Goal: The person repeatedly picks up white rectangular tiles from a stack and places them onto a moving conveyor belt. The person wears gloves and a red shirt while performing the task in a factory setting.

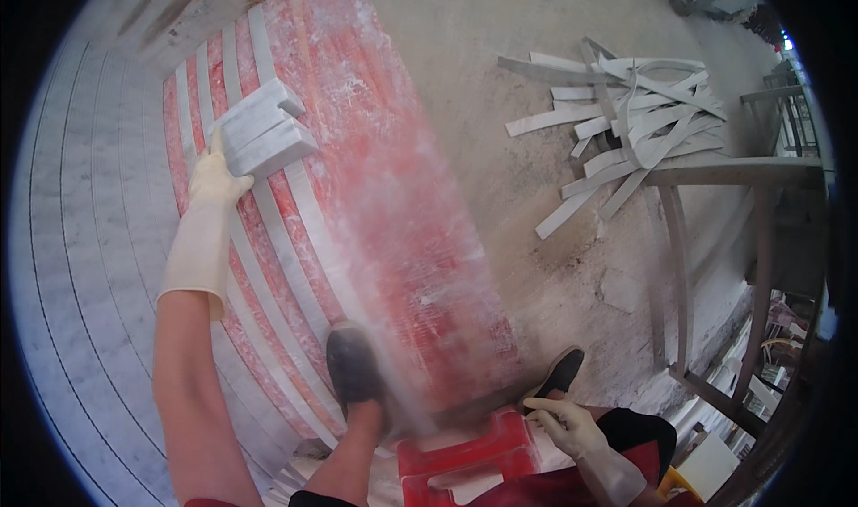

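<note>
My left hand (217, 178), in a long cream rubber glove, grips the near end of a pale grey-white slotted block (268, 136). The block rests over flat white strips (308, 208) laid lengthwise on a red, white-dusted board (384, 185). My right hand (567, 427), gloved alike, hangs over my right leg with thumb and forefinger apart; nothing shows in it. A pale blurred streak (407, 382) runs beside my left shoe; I cannot tell what it is.
A red plastic stool (465, 462) is below me. Loose white strips (635, 114) lie heaped at the far right beside a metal frame (733, 175). Long pale grey slabs or strips (98, 239) line the left side. My dark shoe (353, 364) is on the board.
</note>
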Demonstrator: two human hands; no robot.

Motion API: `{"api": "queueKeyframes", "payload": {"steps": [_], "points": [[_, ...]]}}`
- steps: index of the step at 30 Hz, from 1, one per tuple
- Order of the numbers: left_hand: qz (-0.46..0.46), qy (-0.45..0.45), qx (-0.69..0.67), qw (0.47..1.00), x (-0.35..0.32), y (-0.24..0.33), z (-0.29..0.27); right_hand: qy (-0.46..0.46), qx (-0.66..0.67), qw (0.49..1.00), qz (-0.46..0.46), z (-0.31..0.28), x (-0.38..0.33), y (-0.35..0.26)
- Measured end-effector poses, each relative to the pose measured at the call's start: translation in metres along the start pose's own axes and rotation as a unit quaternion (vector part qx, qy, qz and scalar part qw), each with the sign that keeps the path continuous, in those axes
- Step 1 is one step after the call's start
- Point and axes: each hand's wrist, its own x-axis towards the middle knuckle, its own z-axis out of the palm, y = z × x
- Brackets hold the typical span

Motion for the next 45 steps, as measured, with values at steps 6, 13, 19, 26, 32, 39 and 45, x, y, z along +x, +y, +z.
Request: {"api": "queueKeyframes", "payload": {"steps": [6, 13, 19, 26, 32, 39, 45], "points": [[0.003, -0.003, -0.039, 0.999, -0.005, 0.004, -0.007, -0.017, 0.013, 1.0, -0.013, 0.01, 0.005, 0.002], [-0.041, -0.041, -0.005, 0.998, -0.04, 0.021, -0.002, -0.034, -0.035, 0.999, -0.012, 0.01, 0.008, 0.001], [-0.021, 0.046, 0.01, 0.999, -0.037, 0.057, 0.005, -0.023, 0.01, 0.999, -0.031, 0.016, 0.014, 0.003], [0.021, -0.005, -0.268, 0.963, -0.064, 0.05, 0.008, 0.006, 0.035, 0.994, -0.102, 0.023, 0.028, -0.016], [0.142, -0.191, -0.349, 0.907, -0.193, 0.079, 0.016, 0.071, -0.137, 0.946, -0.287, 0.008, 0.076, -0.093], [0.524, -0.187, -0.181, 0.811, -0.3, 0.121, 0.047, 0.014, -0.418, 0.819, -0.392, 0.025, 0.124, -0.124], [0.561, -0.162, -0.072, 0.808, -0.316, 0.108, 0.061, 0.062, -0.415, 0.798, -0.432, 0.059, 0.126, -0.068]]}}
